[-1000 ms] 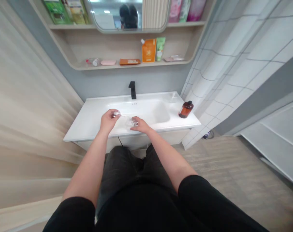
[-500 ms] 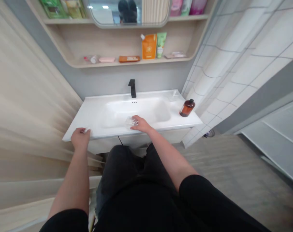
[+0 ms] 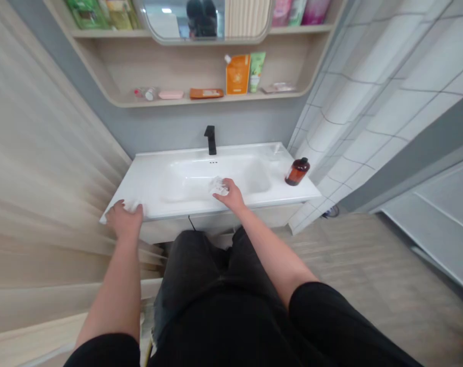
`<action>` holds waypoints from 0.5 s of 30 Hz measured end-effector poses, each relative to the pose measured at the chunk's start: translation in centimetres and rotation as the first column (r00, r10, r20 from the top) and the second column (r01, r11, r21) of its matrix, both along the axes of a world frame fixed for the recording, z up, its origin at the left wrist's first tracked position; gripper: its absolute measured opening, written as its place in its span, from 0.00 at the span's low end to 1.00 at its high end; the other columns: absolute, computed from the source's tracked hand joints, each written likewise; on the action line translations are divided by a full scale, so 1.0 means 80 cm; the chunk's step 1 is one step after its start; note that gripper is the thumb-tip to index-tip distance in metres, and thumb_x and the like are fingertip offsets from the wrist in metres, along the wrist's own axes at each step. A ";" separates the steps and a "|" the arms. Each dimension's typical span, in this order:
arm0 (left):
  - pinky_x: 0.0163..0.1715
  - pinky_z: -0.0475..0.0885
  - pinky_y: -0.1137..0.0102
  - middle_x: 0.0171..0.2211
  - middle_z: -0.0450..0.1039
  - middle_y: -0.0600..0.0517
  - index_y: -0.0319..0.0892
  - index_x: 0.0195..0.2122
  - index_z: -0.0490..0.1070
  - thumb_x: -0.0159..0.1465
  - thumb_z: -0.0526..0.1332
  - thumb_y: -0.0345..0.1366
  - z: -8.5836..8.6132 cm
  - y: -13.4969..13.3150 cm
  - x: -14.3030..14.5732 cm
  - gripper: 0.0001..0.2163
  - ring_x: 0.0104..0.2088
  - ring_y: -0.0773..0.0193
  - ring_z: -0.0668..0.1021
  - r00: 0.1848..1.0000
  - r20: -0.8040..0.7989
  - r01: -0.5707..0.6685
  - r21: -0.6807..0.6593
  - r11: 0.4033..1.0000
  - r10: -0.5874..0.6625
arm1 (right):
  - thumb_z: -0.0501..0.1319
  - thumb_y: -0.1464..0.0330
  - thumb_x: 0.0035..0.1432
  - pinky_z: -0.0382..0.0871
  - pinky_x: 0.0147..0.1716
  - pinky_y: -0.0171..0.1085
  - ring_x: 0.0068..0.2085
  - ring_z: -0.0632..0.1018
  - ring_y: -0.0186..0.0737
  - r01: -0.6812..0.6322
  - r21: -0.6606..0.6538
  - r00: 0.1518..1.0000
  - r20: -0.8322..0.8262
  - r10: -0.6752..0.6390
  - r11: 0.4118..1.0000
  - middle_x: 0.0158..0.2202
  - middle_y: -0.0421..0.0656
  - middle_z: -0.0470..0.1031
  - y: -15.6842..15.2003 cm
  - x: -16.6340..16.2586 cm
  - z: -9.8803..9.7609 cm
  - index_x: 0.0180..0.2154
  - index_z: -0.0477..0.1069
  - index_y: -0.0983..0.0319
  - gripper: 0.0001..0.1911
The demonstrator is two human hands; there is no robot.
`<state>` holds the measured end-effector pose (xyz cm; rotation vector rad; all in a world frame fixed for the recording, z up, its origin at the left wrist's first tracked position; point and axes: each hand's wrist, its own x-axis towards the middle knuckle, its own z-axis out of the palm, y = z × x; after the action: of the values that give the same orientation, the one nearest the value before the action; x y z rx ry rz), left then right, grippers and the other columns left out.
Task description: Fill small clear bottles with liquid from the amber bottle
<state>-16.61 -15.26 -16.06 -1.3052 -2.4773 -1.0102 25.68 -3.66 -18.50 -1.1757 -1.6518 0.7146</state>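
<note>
My right hand [image 3: 231,196] is closed round the side of a small clear plastic container [image 3: 217,186], over the front part of the white sink basin [image 3: 250,176]. Its exact kind is hard to make out. At the left front corner of the white countertop [image 3: 139,173], my left hand [image 3: 125,218] is open, thumb and fingers apart. A small whitish thing [image 3: 132,205] lies between those fingertips, too faint to name. Behind the basin stands a black faucet [image 3: 210,140].
A brown bottle [image 3: 297,171] with a black cap stands on the counter's right end, near a clear holder [image 3: 274,151]. Above, a shelf [image 3: 170,103] carries an orange pouch [image 3: 237,75], a green tube [image 3: 256,71] and small items. A curtain [image 3: 44,153] hangs at left.
My right hand has moved slightly right and up with the clear container, which now looks tilted. The fingers of my left hand have spread from a pinch.
</note>
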 end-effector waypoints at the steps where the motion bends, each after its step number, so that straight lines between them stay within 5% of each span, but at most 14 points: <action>1: 0.73 0.64 0.36 0.64 0.76 0.30 0.38 0.65 0.71 0.66 0.67 0.48 0.003 -0.002 0.006 0.30 0.70 0.28 0.72 0.999 -0.044 0.027 0.032 0.999 -0.025 | 0.80 0.52 0.52 0.80 0.64 0.57 0.57 0.85 0.58 0.051 0.030 0.999 -0.008 -0.050 0.998 0.60 0.52 0.83 -0.005 0.014 0.000 0.64 0.71 0.57 0.43; 7: 0.77 0.60 0.40 0.67 0.74 0.31 0.38 0.67 0.72 0.71 0.63 0.46 0.011 0.021 0.072 0.26 0.74 0.33 0.70 0.920 -0.202 0.359 0.090 0.929 -0.336 | 0.77 0.50 0.55 0.77 0.65 0.61 0.60 0.79 0.62 0.422 0.173 0.898 0.051 -0.436 0.890 0.61 0.58 0.77 -0.031 0.152 -0.010 0.63 0.71 0.61 0.40; 11: 0.73 0.66 0.43 0.65 0.78 0.34 0.39 0.71 0.70 0.71 0.64 0.46 0.000 0.065 0.126 0.29 0.69 0.35 0.75 0.819 -0.137 0.555 -0.051 0.830 -0.556 | 0.76 0.51 0.54 0.76 0.63 0.61 0.54 0.78 0.58 0.633 0.143 0.756 0.096 -0.647 0.761 0.55 0.55 0.75 -0.033 0.229 -0.018 0.62 0.71 0.63 0.40; 15: 0.71 0.70 0.46 0.65 0.80 0.35 0.39 0.76 0.68 0.73 0.64 0.46 -0.013 0.097 0.158 0.32 0.68 0.35 0.76 0.794 -0.075 0.581 -0.199 0.789 -0.603 | 0.75 0.53 0.55 0.75 0.63 0.59 0.54 0.77 0.58 0.686 0.167 0.700 0.117 -0.705 0.708 0.55 0.55 0.76 -0.032 0.255 -0.021 0.64 0.69 0.64 0.41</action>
<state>-3.98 -7.51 -17.13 -2.2185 -2.1109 -0.7789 46.05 -6.22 -20.16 -1.6731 -1.1943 0.0247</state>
